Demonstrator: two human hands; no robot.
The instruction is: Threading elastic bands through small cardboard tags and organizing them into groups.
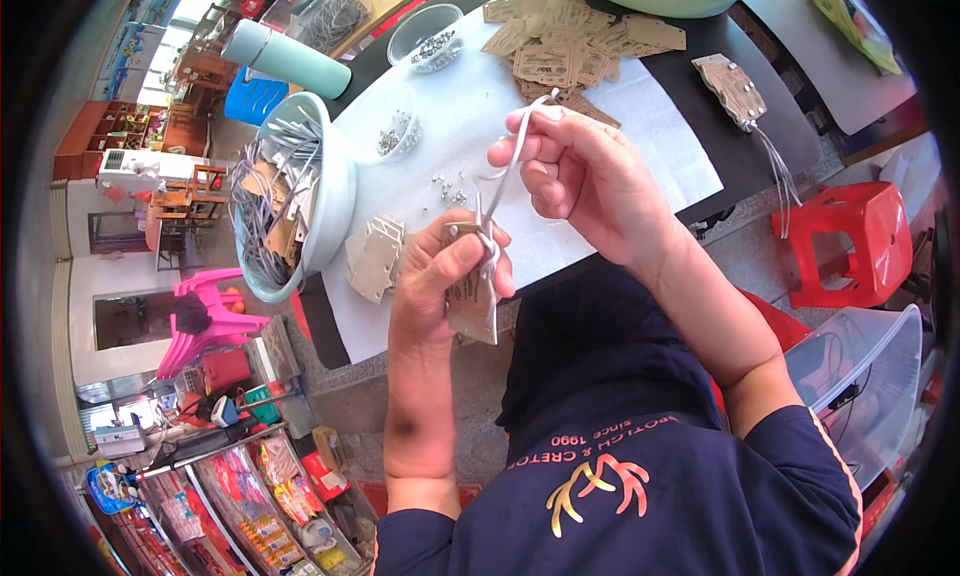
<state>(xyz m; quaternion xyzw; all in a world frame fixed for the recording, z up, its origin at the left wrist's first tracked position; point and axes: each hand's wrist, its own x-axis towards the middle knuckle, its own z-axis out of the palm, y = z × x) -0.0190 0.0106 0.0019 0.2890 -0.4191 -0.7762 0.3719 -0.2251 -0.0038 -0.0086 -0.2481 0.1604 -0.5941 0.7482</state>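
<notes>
My left hand (432,271) is closed on a small flat brown plate (472,306) with dark printing. A light grey cord (517,161) is looped at the plate's upper edge, beside my left thumb, and rises toward the right. Higher up, my right hand (600,171) pinches that cord near its far end between thumb and forefinger, its other fingers curled. Loose metal fasteners (449,190) lie scattered on the white sheet (640,166) beyond my left hand. Several similar plates (375,258) lie just left of my left wrist.
A pale blue basin (335,211) holds grey cords and brown plates. Two clear tubs, one farther (398,38) and one nearer (408,126), contain small metal parts. More plates (550,61) are piled at the back; a plate with cords (730,88) lies right. A red stool (850,241) stands beyond.
</notes>
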